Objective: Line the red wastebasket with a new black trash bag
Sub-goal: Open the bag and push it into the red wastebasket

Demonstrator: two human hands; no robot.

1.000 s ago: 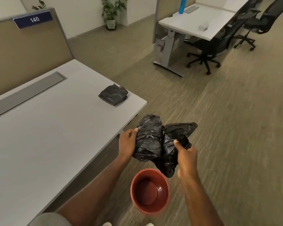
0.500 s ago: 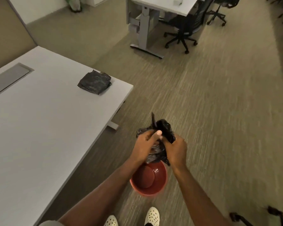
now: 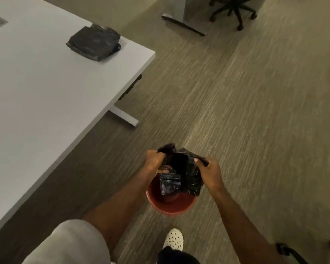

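Note:
The red wastebasket (image 3: 171, 207) stands on the carpet just in front of my feet. A crumpled black trash bag (image 3: 187, 174) hangs over its far rim, its lower part dipping into the basket. My left hand (image 3: 154, 161) grips the bag's left edge and my right hand (image 3: 211, 173) grips its right edge, pulling the mouth apart so a dark opening shows between them. The far rim of the basket is hidden behind the bag.
A white desk (image 3: 46, 103) fills the left side, its foot (image 3: 125, 116) sticking out onto the carpet. A folded stack of black bags (image 3: 94, 42) lies near the desk corner. An office chair base (image 3: 234, 11) and another desk's foot (image 3: 185, 25) are at the top.
Both hands have lowered the bag toward the basket and spread apart, opening the bag's mouth. The view has tilted further down.

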